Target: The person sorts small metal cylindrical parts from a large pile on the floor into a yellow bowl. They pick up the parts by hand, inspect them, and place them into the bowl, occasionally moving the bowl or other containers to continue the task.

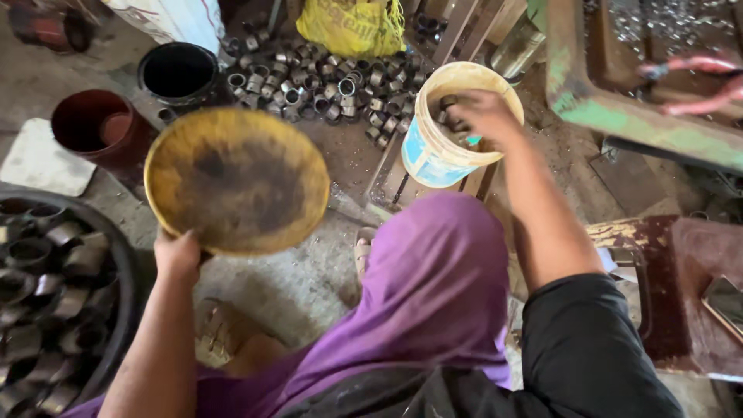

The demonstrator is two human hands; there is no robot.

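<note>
Left hand (176, 254) with yellow pan (237, 180) above gritty concrete floor (298, 282)

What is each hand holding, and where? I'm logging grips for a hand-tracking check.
The left hand holds the yellow shallow bowl by its near rim. The right hand reaches into the bucket; whether it grips anything cannot be told.

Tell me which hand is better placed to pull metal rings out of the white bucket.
Right. The right hand is already inside the white bucket, probably touching the metal rings there. The left hand grips the yellow pan, held well away from the bucket.
</note>
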